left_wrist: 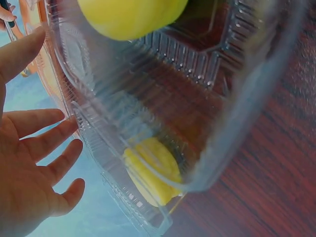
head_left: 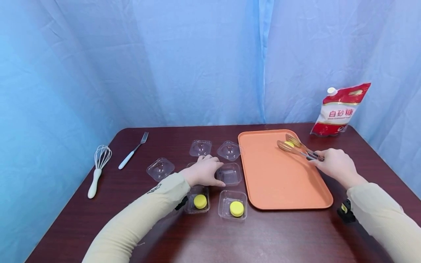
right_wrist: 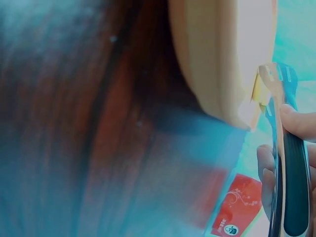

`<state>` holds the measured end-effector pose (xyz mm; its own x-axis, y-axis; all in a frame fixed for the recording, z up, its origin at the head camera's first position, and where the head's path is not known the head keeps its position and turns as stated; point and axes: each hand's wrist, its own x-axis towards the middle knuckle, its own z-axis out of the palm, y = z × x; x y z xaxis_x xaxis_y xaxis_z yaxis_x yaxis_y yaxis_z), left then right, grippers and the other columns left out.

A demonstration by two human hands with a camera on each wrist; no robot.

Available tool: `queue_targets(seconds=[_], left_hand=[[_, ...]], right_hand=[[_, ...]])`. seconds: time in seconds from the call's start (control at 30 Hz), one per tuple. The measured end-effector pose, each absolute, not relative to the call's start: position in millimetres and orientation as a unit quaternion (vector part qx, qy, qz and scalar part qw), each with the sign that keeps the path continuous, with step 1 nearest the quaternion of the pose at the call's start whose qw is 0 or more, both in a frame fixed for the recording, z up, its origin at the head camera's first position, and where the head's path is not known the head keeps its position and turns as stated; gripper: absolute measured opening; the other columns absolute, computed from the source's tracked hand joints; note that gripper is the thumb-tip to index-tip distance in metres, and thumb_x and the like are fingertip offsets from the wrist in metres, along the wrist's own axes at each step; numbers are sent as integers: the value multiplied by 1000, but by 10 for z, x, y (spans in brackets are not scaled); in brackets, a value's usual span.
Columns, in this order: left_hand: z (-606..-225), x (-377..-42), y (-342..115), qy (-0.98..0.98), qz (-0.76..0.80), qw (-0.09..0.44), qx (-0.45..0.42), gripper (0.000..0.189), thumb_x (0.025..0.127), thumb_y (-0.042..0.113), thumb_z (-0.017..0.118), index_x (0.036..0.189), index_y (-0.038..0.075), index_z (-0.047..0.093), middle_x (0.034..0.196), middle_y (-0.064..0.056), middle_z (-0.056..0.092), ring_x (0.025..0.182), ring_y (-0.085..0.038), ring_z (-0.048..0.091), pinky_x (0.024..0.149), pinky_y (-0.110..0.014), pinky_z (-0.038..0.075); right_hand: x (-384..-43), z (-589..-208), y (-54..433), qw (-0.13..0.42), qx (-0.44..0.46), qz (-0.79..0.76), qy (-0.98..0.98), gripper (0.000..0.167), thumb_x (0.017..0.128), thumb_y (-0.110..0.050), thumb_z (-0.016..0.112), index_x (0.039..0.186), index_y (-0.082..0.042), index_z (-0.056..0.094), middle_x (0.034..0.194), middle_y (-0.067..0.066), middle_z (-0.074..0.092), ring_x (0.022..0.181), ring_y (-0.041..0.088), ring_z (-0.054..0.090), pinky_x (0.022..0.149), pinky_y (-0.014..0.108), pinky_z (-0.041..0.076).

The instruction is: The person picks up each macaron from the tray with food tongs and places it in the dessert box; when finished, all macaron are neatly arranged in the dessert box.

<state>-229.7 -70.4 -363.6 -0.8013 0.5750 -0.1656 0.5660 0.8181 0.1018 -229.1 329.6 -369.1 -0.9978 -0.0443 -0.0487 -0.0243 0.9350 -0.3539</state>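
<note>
My right hand [head_left: 337, 166] grips metal serving tongs [head_left: 304, 151] with dark handles over the far right part of the orange tray [head_left: 279, 182]. Their slotted ends stand on either side of a yellow macaron [head_left: 289, 144]; whether they squeeze it I cannot tell. In the right wrist view the thumb presses the tongs [right_wrist: 291, 173]. My left hand [head_left: 205, 171] hovers beside a clear plastic box [head_left: 229, 174], fingers loosely spread and holding nothing; it partly hides another box. Nearer me, two clear boxes each hold a yellow macaron [head_left: 200, 201], the right one being macaron [head_left: 236, 208].
Clear lids lie behind the boxes, one lid [head_left: 200, 148] at the back and another lid [head_left: 160, 169] to the left. A whisk [head_left: 97, 170] and a fork [head_left: 134, 150] lie far left. A red-and-white sugar pouch [head_left: 340, 109] stands at the back right.
</note>
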Motion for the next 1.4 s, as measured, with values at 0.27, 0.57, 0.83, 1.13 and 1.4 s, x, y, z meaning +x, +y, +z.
queue_targets(seconds=[0.27,0.57,0.83,1.13,1.4], left_hand=[[-3615,-2288,-700,950,30,101,295,69,79,50,72,133,9,55,129,-6,56,115,-24,47,102,-49,35],[-3636,-2300,-697,950,36,103,293,69,79,49,72,133,9,55,127,-6,57,115,-24,48,104,-49,34],[-3632,-2299,-698,950,38,105,292,70,78,49,73,133,9,55,127,-6,57,116,-24,48,104,-48,35],[-3632,-2311,-707,950,49,106,290,71,77,49,74,133,9,55,128,-7,57,116,-24,48,104,-48,36],[-3649,-2326,-716,949,57,104,291,71,76,49,75,132,10,55,127,-6,57,115,-24,49,103,-47,37]], right_hand=[[-2255,-3701,3298,18,-23,-179,983,52,85,-29,69,118,10,59,57,1,59,56,17,49,52,35,48],[-2243,-3679,3291,7,-30,-163,986,50,84,-26,70,118,10,59,62,3,64,55,18,51,52,40,50],[-2227,-3681,3298,-1,-32,-158,987,49,85,-25,68,119,10,58,62,2,64,55,18,50,51,39,51],[-2207,-3678,3283,-15,-34,-170,985,50,85,-25,67,121,9,57,58,0,62,51,17,48,48,34,48],[-2132,-3670,3200,-37,-37,-184,982,51,85,-20,66,125,8,53,46,1,51,42,17,39,42,30,37]])
